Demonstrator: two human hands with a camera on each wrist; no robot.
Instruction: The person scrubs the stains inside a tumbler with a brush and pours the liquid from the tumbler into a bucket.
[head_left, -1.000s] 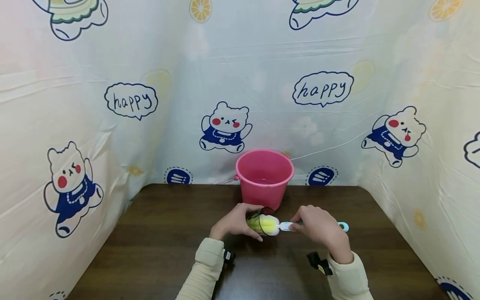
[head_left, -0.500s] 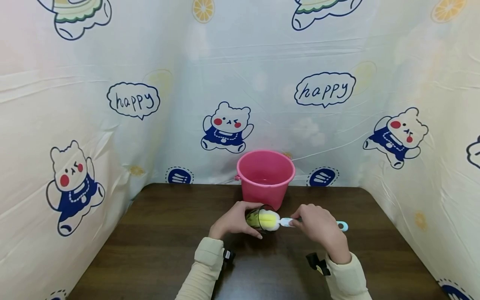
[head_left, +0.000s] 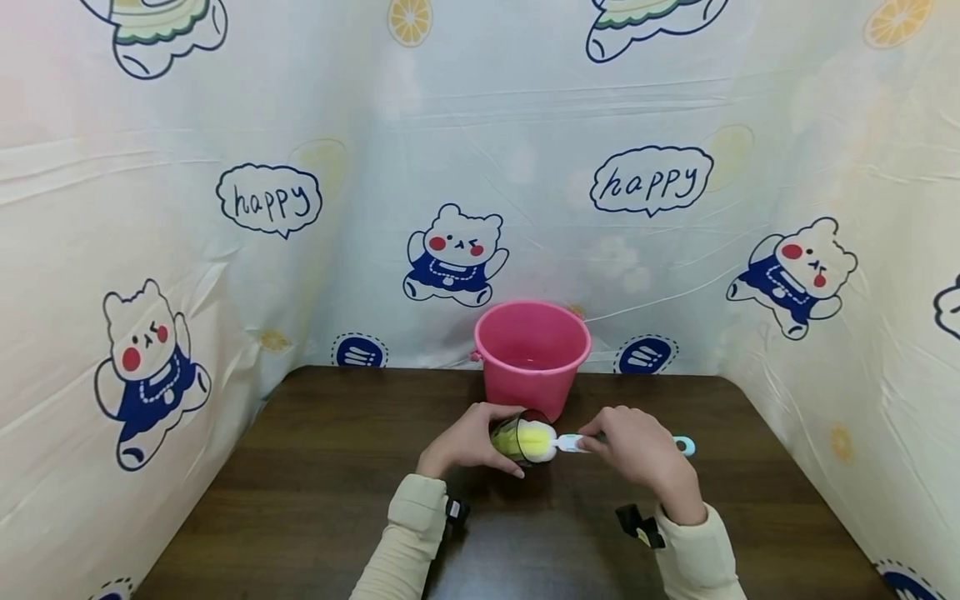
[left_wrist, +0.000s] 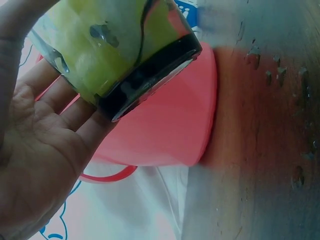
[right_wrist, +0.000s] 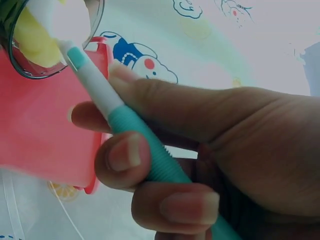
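The brush (head_left: 547,442) – yellow-and-white sponge head, white-and-teal handle, ribbed grip – is below the centre of the head view, its head partly inside a tilted glass (left_wrist: 120,52), see-through and dark-based. The right hand (head_left: 637,446) grasps the handle; the left hand (head_left: 467,442) grips the glass. Behind stands a pink bucket (head_left: 528,390) – contents too dim to tell.
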